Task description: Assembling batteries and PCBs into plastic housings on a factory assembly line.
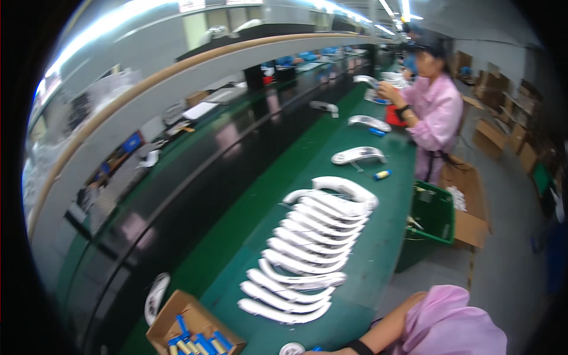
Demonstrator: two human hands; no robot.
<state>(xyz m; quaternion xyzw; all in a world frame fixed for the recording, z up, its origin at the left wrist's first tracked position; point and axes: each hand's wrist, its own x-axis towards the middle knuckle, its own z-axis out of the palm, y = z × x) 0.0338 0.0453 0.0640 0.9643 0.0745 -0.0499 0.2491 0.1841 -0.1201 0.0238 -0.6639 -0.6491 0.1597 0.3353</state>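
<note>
Only the forearm and wrist of my right arm show at the lower edge, with a pink sleeve and a black wristband. My right hand [332, 352] is almost wholly cut off by the frame, so its fingers are hidden. Close to it are a round white part [291, 349] and a small blue piece [317, 349]. My left hand is out of view. Beyond, a row of curved white plastic housings [302, 254] lies side by side on the green work surface [361, 284]. An open cardboard box [160, 331] at the lower left holds several blue and yellow cylindrical cells [201, 343].
Another white housing [156, 299] lies left of the box. Farther up are more housings [358, 155] and a yellow-blue cell [383, 174]. A co-worker in pink [438, 106] works at the right edge, near a green bin [435, 213] and an open carton [473, 201].
</note>
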